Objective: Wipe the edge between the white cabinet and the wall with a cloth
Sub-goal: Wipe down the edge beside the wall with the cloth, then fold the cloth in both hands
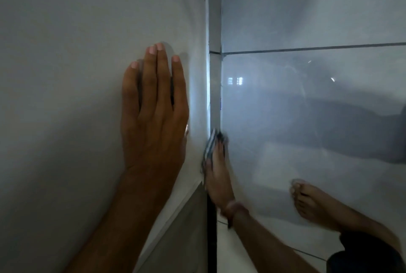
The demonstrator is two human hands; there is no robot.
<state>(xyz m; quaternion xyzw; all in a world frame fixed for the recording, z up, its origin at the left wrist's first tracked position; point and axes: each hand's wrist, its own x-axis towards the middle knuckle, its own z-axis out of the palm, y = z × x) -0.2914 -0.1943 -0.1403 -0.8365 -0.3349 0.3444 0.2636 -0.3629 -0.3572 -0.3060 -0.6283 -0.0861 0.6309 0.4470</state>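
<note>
The white cabinet (77, 53) fills the left half of the view. A narrow vertical edge (214, 31) separates it from the glossy tiled wall (307, 9) on the right. My left hand (153, 114) lies flat on the cabinet side, fingers together and pointing up. My right hand (217, 176) reaches up along the edge, seen edge-on and blurred, and presses a striped grey cloth (211, 145) into the gap low down. A dark band sits on my right wrist.
A dark gap (212, 228) runs down below the cabinet's lower corner. My bare foot (314, 204) rests on the pale floor tiles at the lower right, beside dark clothing (362, 255).
</note>
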